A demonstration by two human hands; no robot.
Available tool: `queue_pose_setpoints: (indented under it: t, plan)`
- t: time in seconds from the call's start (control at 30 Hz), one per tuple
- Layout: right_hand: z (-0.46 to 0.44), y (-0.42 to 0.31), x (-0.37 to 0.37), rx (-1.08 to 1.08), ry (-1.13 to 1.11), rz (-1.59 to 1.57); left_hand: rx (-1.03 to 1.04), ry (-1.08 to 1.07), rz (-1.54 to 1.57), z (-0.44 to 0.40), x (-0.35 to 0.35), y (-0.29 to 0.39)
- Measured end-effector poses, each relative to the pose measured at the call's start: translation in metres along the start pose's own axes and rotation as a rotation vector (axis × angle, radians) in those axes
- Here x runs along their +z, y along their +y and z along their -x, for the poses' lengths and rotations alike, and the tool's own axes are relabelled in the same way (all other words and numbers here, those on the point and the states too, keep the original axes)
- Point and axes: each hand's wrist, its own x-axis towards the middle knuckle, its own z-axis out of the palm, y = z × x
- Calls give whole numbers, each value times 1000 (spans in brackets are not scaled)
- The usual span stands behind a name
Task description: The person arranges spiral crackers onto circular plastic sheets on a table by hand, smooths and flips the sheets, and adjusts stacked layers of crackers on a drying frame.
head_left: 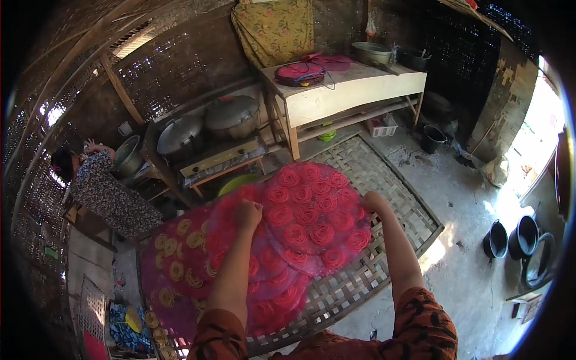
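Observation:
A round pink net tray (309, 207) covered with red-pink coiled nests lies in front of me over a woven bamboo rack. My right hand (374, 203) is closed on its right rim. My left hand (249, 214) is curled shut at the tray's left side, above other net trays; its grip is partly hidden. Beneath and to the left, more pink net trays (282, 300) overlap, bearing pink coils. Farther left, yellowish coils (176, 271) sit on magenta netting.
The bamboo rack (384, 174) extends right and back. A table (348, 90) with stacked round nets (299, 74) stands behind it. Large lidded pots (233, 116) sit on a stove. Another person (111, 192) stands at left. Black buckets (523, 236) stand on the right.

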Motion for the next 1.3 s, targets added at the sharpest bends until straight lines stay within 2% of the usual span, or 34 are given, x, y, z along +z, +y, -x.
queue_pose_setpoints:
  t: [0.03, 0.13, 0.2, 0.27, 0.3, 0.33, 0.37, 0.4, 0.47, 0.57, 0.6, 0.67, 0.77, 0.87, 0.93, 0.97, 1.03, 1.07, 1.13, 1.3]
  plan:
    - [-2, 8, 2, -69, 22, -189, -44, -16, -39, -4, -3, 7]
    - [8, 5, 5, -114, 122, -360, -99, -81, 9, -23, 15, 9]
    - [16, -11, 2, -156, 127, -412, -84, -107, 95, -32, 20, 15]
    - [19, -27, 3, -258, 278, -432, -75, -135, 176, -42, 29, 18]
    - [29, -44, -5, -251, 278, -436, -23, -36, 365, -51, 43, 18]
    - [46, -66, -22, -242, 172, -559, 29, 60, 554, -56, 51, 19]
    - [54, -82, -32, -233, 64, -682, 33, 51, 552, -57, 46, 25]
    - [49, -89, -31, -225, 65, -685, -18, -3, 665, -59, 32, 32]
    - [40, -98, -33, -303, -7, -1010, -72, -61, 775, -61, 2, 46]
    - [73, -107, -67, -323, -4, -1190, -143, -130, 1114, -57, -46, 53]
    - [73, -97, -69, -312, 3, -1174, -147, -127, 1109, -51, -60, 52]
    - [84, -71, -76, -255, 1, -1174, -174, -134, 1350, -37, -80, 49]
    - [104, -32, -64, -144, -18, -1102, -157, -153, 1160, 1, -70, 38]
    - [103, 8, -16, -65, -33, -945, 64, -182, 727, 40, -38, 26]
    - [110, 15, 3, -64, 106, -327, 147, -49, 486, 58, -7, 4]
    - [107, 18, 11, -71, 104, -321, 139, -43, 487, 63, -12, 3]
    - [96, 25, 24, -53, 353, -445, 67, -34, 177, 79, -36, 9]
    - [94, 24, 24, -60, 347, -443, 58, -32, 175, 82, -44, 12]
    - [97, 21, 17, -57, 310, -237, -12, -106, 70, 87, -53, 18]
    - [94, 6, 6, 49, 122, -141, -16, -23, -28, 104, -52, 36]
